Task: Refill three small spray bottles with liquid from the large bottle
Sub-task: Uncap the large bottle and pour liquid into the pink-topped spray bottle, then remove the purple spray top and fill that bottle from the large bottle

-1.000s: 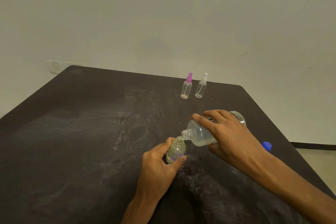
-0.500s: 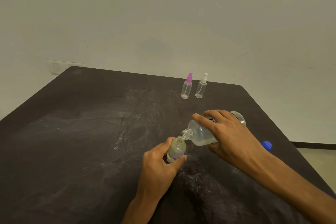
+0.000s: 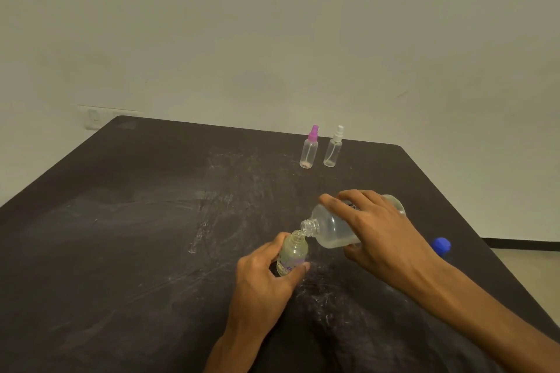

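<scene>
right hand (image 3: pixel 381 239) gripping large bottle (image 3: pixel 333 232) tipped, mouth down-left, left hand (image 3: pixel 266 275) holding upright small bottle (image 3: pixel 292 254)

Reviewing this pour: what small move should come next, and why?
Probably keep the tilt steady: the right hand holds the large clear plastic bottle tipped, its open neck at the mouth of the small labelled bottle gripped by the left hand. How full the small bottle is cannot be told.
</scene>
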